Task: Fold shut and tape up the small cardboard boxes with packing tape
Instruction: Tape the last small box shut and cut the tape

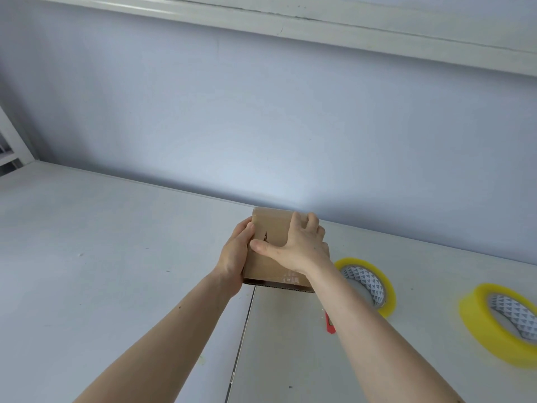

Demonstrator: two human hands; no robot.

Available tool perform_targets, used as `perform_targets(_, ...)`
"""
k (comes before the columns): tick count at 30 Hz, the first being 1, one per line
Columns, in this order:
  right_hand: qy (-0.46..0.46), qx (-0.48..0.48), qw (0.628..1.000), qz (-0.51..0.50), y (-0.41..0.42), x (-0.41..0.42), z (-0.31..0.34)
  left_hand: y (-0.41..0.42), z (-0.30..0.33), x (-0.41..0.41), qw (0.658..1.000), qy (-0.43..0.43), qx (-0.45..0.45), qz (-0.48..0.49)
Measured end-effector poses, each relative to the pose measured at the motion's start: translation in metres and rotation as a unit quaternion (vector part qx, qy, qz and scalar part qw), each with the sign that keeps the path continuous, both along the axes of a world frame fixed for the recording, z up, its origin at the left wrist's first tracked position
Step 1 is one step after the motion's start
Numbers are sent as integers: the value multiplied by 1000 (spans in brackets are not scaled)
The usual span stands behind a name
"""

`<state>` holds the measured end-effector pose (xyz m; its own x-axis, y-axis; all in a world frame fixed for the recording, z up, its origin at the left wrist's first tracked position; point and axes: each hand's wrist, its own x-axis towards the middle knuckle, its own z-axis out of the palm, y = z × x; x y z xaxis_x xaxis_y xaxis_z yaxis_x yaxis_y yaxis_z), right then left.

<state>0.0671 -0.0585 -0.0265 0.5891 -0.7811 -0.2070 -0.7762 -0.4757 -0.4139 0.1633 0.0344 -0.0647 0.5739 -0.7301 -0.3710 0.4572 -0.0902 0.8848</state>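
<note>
A small brown cardboard box [271, 228] sits near the middle of the white table [116, 242], close to the wall. My left hand [236, 257] holds its left side, fingers curled against the edge. My right hand [299, 242] lies over the top and right side, thumb stretched across the top face and fingers wrapped over the far right edge. The box's near end [279, 286] shows a raw corrugated edge. Two yellow-edged rolls of clear packing tape lie flat to the right: one [369, 283] beside my right forearm, the other [505, 321] at the frame's right edge.
A red object [329, 322], partly hidden under my right forearm, lies on the table. A seam [244, 330] between two table panels runs from below the box toward me. A pale blue wall [261, 126] stands right behind the table. A white frame [14, 141] stands at far left.
</note>
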Motion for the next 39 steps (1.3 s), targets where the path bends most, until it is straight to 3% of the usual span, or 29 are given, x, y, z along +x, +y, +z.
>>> perform_targets(12, -26, -54, 998, -34, -4, 6, -9, -1, 0, 0, 1000, -10, -4, 7)
perform_targets(22, -2, -1, 1000, 3, -1, 0, -2, -2, -1, -1, 1000, -7, -2, 10)
perform_targets(34, -11, -82, 993, -79, 5, 17, -10, -3, -4, 0, 1000, -9, -6, 10)
perform_targets(39, -24, -48, 996, -73, 1, 14, -7, -3, -4, 0, 1000, -11, -7, 9)
